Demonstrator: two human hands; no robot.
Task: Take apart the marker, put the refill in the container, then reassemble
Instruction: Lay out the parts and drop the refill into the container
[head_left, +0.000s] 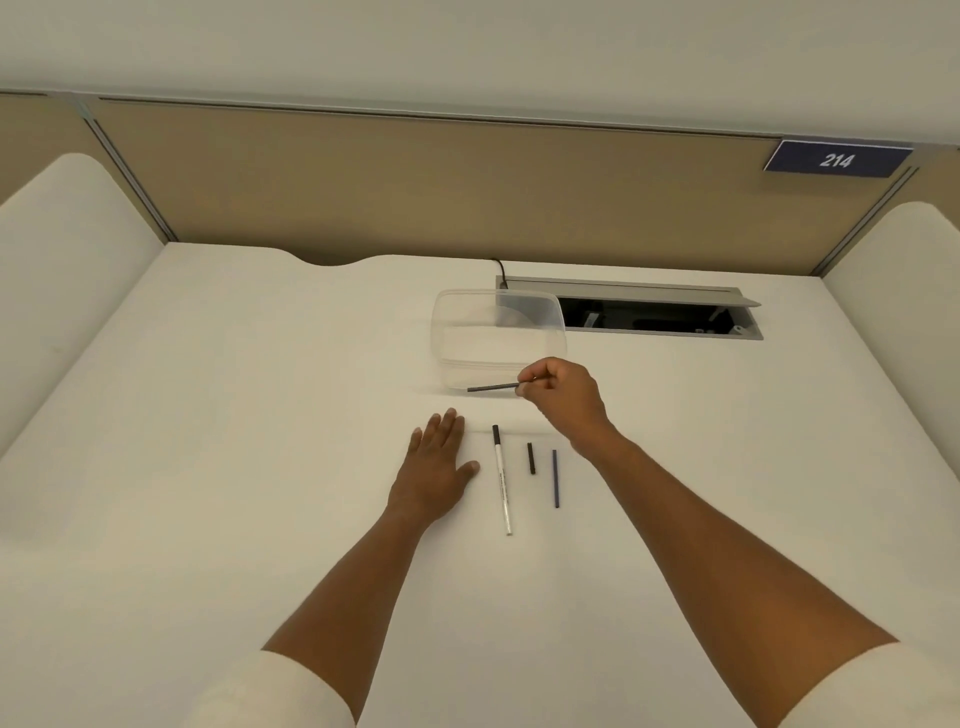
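Head view: marker already apart. Right hand (563, 392) pinches a thin dark refill (493, 387) by its right end, thumb and forefinger closed on it, other fingers curled under. Refill lies roughly level, held just in front of the near wall of the clear container (447, 332), not yet over the rim as far as can be told; through the clear plastic it is hard to say whether the tip overlaps the wall or only sits in front. Container looks to hold nothing. Left hand (439, 462) lies flat on the worktop (234, 415), fingers straight and together, holding nothing.

Loose parts on the worktop between the two arms: white marker barrel (502, 480) with a dark tip end pointing away, just right of the left hand; a short black piece (531, 458), likely the cap or end plug; a thin bluish stick (555, 478) furthest right, maybe a second refill, cannot confirm. All three lie near-parallel, apart from each other, none touching.

Progress judgement: disassembly done, refill drop in hand, around halfway. Left to do: lift refill over the rim and release inside, then put barrel and black piece back together. Role of the bluish stick in reassembly unclear.

Background: open cable tray (660, 312) behind the container, sign reading 214 (836, 160) on the partition.
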